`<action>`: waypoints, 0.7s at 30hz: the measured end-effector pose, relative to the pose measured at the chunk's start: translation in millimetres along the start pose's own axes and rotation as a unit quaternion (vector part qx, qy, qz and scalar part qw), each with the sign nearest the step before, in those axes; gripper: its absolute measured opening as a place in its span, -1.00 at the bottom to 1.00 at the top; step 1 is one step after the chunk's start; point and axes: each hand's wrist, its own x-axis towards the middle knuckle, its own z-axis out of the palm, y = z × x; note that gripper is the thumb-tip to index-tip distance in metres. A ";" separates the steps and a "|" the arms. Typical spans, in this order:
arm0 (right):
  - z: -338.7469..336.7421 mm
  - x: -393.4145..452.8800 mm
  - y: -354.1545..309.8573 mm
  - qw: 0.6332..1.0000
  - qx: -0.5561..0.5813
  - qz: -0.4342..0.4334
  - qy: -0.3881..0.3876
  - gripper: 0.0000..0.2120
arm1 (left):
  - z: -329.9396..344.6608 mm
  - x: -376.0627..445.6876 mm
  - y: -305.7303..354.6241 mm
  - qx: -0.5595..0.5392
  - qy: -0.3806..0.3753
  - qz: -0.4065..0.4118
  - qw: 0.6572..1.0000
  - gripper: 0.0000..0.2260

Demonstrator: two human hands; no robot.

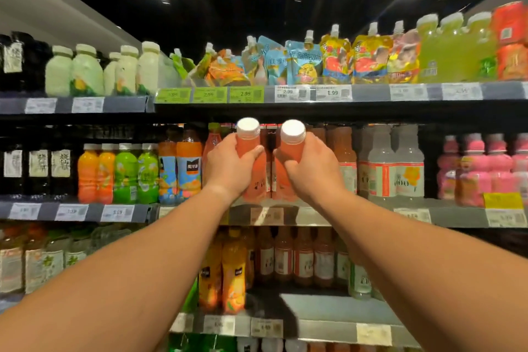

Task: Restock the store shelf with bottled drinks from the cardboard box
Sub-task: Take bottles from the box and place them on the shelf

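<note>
My left hand (228,166) grips an orange-pink drink bottle with a white cap (248,134). A second bottle of the same kind (292,137) is held in my right hand (310,168). Both bottles stand upright side by side at the front edge of the middle shelf (308,216), their bases at the shelf lip. Behind them are more bottles of the same drink (344,154). The cardboard box is out of view.
The upper shelf (368,108) runs just above the two caps and carries drink pouches (303,63). Orange juice bottles (188,163) stand left of my hands, clear bottles (394,163) right. A lower shelf (337,308) has a bare patch at its front.
</note>
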 end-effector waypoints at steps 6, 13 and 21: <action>31.3 55.6 18.2 0.999 -0.026 -0.024 0.007 -0.67 | 30.2 45.3 -22.3 -0.004 -0.016 0.007 1.000 -0.78; 73.6 94.1 42.7 0.998 -0.060 0.012 -0.034 -0.50 | 55.7 75.8 -41.2 0.076 -0.067 -0.016 0.995 -0.66; 91.5 115.3 57.0 0.992 -0.031 0.109 -0.050 -0.45 | 71.8 89.4 -50.3 0.041 -0.089 -0.078 0.992 -0.73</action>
